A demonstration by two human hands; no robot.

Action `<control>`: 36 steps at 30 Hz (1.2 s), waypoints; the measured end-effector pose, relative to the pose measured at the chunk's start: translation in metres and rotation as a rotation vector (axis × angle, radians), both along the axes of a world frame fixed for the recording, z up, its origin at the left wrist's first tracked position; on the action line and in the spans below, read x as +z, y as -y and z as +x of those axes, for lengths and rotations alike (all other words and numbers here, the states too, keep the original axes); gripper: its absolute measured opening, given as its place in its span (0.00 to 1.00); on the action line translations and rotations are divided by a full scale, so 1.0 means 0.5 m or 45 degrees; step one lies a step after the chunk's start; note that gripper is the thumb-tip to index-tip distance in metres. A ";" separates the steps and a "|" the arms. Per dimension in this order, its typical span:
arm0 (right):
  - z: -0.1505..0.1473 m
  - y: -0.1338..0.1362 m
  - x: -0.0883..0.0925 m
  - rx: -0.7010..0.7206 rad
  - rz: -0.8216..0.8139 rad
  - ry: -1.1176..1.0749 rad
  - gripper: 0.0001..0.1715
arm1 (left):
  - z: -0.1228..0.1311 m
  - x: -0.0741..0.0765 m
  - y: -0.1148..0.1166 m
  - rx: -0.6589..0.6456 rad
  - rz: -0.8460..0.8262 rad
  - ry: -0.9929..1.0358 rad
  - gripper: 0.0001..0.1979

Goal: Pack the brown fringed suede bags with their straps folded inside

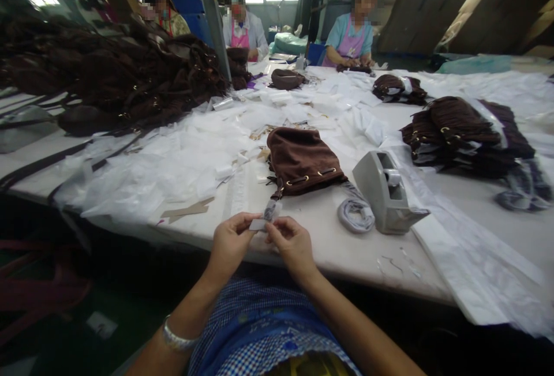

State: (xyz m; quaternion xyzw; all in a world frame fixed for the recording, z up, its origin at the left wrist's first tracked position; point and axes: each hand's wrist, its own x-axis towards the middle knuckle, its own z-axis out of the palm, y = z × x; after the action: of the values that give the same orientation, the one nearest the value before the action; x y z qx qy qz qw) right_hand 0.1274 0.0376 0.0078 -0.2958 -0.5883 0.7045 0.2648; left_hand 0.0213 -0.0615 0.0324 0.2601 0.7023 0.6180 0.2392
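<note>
A brown drawstring bag (305, 160) with gold eyelets lies on the white table in front of me. From its lower left corner a plastic-wrapped strap end (272, 210) reaches toward the table's front edge. My left hand (234, 240) pinches a small whitish piece (258, 225) beside that strap end. On its other side, my right hand (292, 242) has its fingers closed on the wrapped strap end. A wrapped strap coil (355, 215) rests right of the bag, next to a grey tape dispenser (383, 191).
Brown bags are heaped (130, 76) at the left, and bundled bags (467, 134) lie at the right. Clear plastic bags (147, 162) cover much of the table (337, 258). A metal post (215, 24) stands back left. Several people are across the table.
</note>
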 end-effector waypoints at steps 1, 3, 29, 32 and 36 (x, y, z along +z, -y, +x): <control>0.000 0.000 0.000 -0.012 0.040 0.000 0.16 | -0.003 0.004 0.003 -0.018 -0.009 0.029 0.12; 0.000 -0.001 0.000 -0.030 0.096 0.000 0.15 | -0.008 0.014 0.009 -0.065 -0.010 0.140 0.14; 0.009 0.008 0.004 0.022 0.070 0.025 0.14 | -0.018 0.009 0.025 -0.028 -0.118 -0.114 0.14; 0.009 0.011 0.004 0.014 0.088 0.042 0.15 | -0.012 0.006 0.025 -0.003 -0.121 -0.217 0.11; 0.009 0.010 0.000 -0.004 0.098 0.033 0.14 | -0.015 0.002 0.021 -0.002 -0.106 -0.176 0.11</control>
State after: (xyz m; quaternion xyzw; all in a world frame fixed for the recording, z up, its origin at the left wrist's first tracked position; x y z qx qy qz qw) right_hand 0.1318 0.0324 0.0077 -0.2954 -0.6179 0.6769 0.2695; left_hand 0.0140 -0.0722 0.0333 0.2927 0.7421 0.5684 0.2013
